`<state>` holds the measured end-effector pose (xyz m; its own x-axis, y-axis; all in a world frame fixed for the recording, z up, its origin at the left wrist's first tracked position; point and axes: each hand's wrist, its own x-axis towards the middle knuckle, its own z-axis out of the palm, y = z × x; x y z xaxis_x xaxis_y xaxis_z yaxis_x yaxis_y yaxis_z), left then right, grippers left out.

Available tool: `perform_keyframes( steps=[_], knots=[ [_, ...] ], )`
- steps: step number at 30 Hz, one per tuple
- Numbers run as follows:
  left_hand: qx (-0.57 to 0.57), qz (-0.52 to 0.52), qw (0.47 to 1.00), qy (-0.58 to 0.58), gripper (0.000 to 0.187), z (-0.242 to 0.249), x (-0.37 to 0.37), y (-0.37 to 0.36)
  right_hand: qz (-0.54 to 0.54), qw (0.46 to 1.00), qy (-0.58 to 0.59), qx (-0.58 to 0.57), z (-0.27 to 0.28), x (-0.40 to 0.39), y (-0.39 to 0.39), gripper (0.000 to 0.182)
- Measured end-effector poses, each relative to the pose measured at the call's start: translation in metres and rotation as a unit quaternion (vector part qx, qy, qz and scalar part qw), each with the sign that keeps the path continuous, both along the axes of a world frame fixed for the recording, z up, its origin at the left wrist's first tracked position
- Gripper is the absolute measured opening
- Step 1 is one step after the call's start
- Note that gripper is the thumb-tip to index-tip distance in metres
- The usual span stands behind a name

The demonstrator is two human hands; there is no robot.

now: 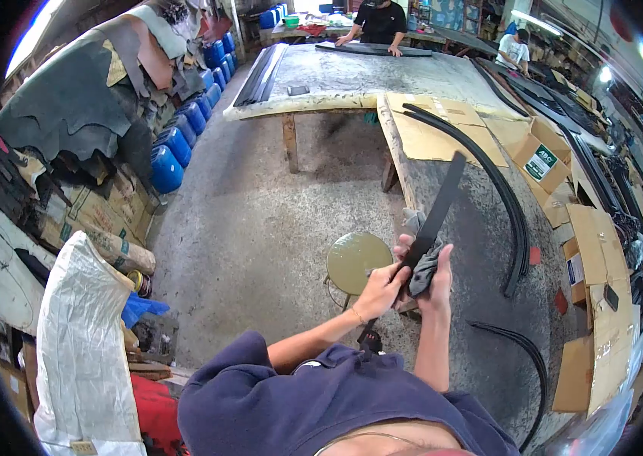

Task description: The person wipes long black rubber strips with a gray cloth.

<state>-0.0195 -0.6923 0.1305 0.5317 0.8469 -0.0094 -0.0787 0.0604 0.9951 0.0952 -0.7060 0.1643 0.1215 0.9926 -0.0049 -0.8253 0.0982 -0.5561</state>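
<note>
A long, flat black strip (443, 199), like a leather belt strap, slants up and away from my body. My left hand (381, 294) is closed around its lower part, thumb on top. My right hand (439, 287) cups a crumpled dark grey cloth (424, 275) against the strip, its fingertips showing on the far side. The strip's lower end hangs below my left hand, near my shirt. Under my hands, to the left, stands a round olive-topped stool (358, 263).
On the workbench (462, 251) to my right lie a bundle of curved black strips (500, 182) and thinner strips (527, 346). Cardboard boxes (542, 156) line its far side. Ahead, a person (382, 23) handles strips at a large table (329, 72). Blue drums (166, 169) stand left.
</note>
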Motion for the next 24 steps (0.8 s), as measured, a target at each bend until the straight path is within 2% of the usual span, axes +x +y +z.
perform_keyframes(
  steps=[1, 2, 4, 6, 7, 8, 9, 11, 12, 14, 15, 17, 18, 20, 21, 22, 23, 24],
  knots=[
    [-0.043, 0.015, 0.999, -0.010, 0.026, 0.000, -0.004, -0.010, -0.030, 0.991, -0.132, -0.010, 0.001, -0.002, -0.005, 0.057],
    [-0.040, 0.011, 0.999, 0.023, 0.026, 0.002, -0.011, -0.018, -0.060, 0.963, -0.261, -0.021, 0.000, -0.006, -0.009, 0.052],
    [0.106, -0.041, 0.992, 0.061, 0.027, -0.018, -0.028, -0.013, -0.081, 0.968, -0.235, -0.021, -0.002, -0.018, -0.015, 0.049],
    [0.177, 0.029, 0.977, 0.112, 0.030, -0.015, -0.060, 0.004, -0.107, 0.976, -0.189, -0.016, -0.003, -0.028, -0.020, 0.043],
    [0.105, 0.077, 0.989, 0.075, 0.033, 0.006, -0.076, 0.010, -0.123, 0.974, -0.191, -0.006, 0.003, -0.036, -0.028, 0.035],
    [0.130, 0.079, 0.988, 0.026, 0.034, 0.011, -0.081, 0.021, -0.127, 0.974, -0.188, -0.010, 0.003, -0.046, -0.033, 0.035],
    [0.153, 0.080, 0.985, -0.021, 0.035, 0.016, -0.085, 0.031, -0.114, 0.955, -0.272, -0.036, 0.002, -0.055, -0.039, 0.030],
    [0.226, 0.003, 0.973, -0.051, 0.040, 0.049, -0.072, 0.030, -0.058, 0.904, -0.421, -0.048, -0.001, -0.073, -0.049, 0.017],
    [0.241, -0.032, 0.966, -0.088, 0.039, 0.072, -0.063, 0.026, -0.048, 0.880, -0.466, -0.072, 0.000, -0.085, -0.053, 0.018],
    [0.089, -0.178, 0.974, -0.104, 0.032, 0.100, -0.063, 0.029, -0.018, 0.871, -0.489, -0.026, 0.004, -0.090, -0.063, 0.016],
    [0.089, -0.182, 0.974, -0.105, 0.032, 0.104, -0.061, 0.022, -0.022, 0.871, -0.489, -0.029, 0.004, -0.091, -0.069, 0.016],
    [0.091, -0.174, 0.968, -0.157, 0.028, 0.110, -0.051, 0.007, 0.009, 0.917, -0.400, 0.008, 0.000, -0.091, -0.080, 0.015],
    [0.078, -0.152, 0.968, -0.182, 0.027, 0.121, -0.050, 0.004, 0.005, 0.917, -0.399, 0.006, -0.005, -0.092, -0.086, 0.015],
    [0.071, -0.084, 0.967, -0.230, 0.029, 0.160, -0.047, 0.010, 0.031, 0.860, -0.503, 0.076, -0.027, -0.095, -0.092, 0.016],
    [0.073, -0.085, 0.952, -0.283, 0.032, 0.180, -0.046, 0.017, 0.058, 0.854, -0.512, 0.067, -0.056, -0.095, -0.099, 0.019],
    [0.038, -0.103, 0.938, -0.328, 0.033, 0.200, -0.045, 0.023, 0.020, 0.837, -0.538, 0.095, -0.096, -0.097, -0.102, 0.023],
    [0.075, -0.100, 0.937, -0.328, 0.032, 0.218, -0.043, 0.027, 0.011, 0.854, -0.517, 0.051, -0.124, -0.102, -0.114, 0.029],
    [0.083, -0.121, 0.926, -0.349, 0.032, 0.232, -0.038, 0.032, -0.008, 0.838, -0.545, 0.018, -0.129, -0.109, -0.128, 0.033]
  ],
)
